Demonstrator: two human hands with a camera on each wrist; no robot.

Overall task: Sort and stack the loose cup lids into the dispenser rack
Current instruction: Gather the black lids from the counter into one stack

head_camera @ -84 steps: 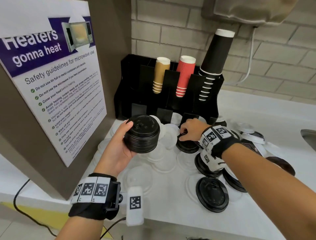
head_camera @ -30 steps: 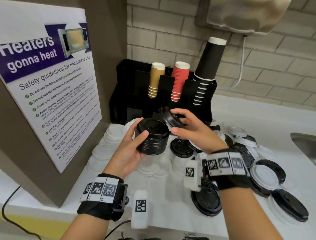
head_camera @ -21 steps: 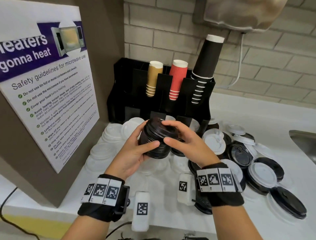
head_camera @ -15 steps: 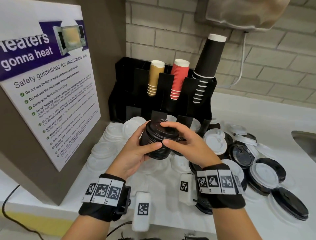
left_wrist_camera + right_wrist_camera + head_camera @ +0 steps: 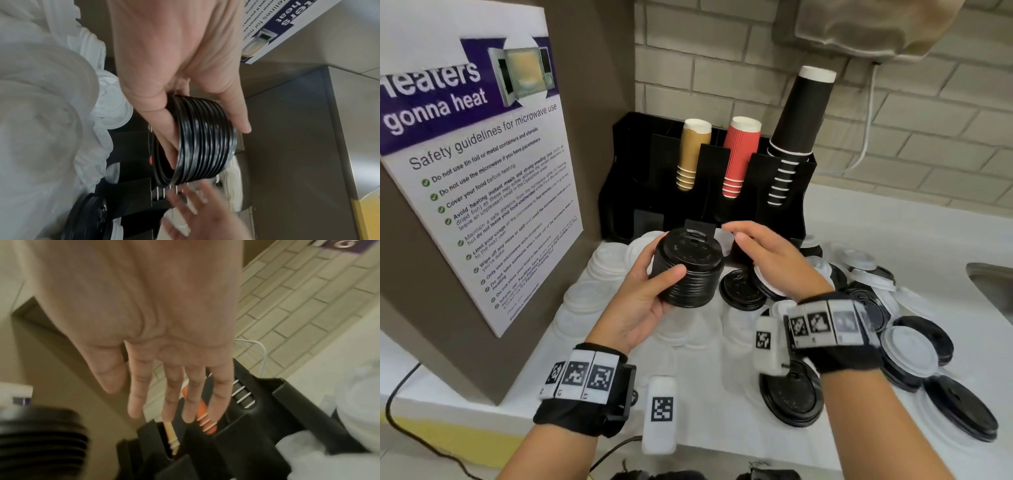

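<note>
A nested stack of black cup lids (image 5: 690,269) is held above the white counter (image 5: 914,240), just in front of the black dispenser rack (image 5: 640,178). The left hand (image 5: 640,301) grips the stack from the side, thumb across the ribbed rims and fingers curled around the far side. The right hand (image 5: 774,260) hovers just beside the stack's right edge, apart from it, fingers straight, spread and holding nothing.

Loose black lids (image 5: 791,397) and white lids (image 5: 909,351) lie scattered on the counter to the right, with clear lids (image 5: 589,294) to the left. The rack's upper slots hold tan cups (image 5: 693,154), red cups (image 5: 739,157) and tall black cups (image 5: 799,116). A microwave safety poster (image 5: 482,178) hangs on a brown panel at left.
</note>
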